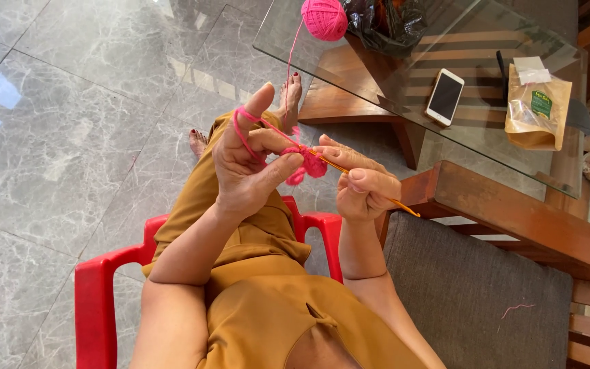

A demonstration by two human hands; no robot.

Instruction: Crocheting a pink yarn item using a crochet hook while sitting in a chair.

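Her left hand (250,160) pinches the small pink crochet piece (311,162), yarn (248,134) looped over its raised forefinger. The right hand (363,186) has its fingers (370,179) clenched around an orange crochet hook (367,183).

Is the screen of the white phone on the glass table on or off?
Off. The white phone lies face up on the glass table, and its screen is plain dark apart from pale reflections.

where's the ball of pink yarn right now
In the head view the ball of pink yarn sits at the top centre, on the glass table's near-left corner beside a black plastic bag.
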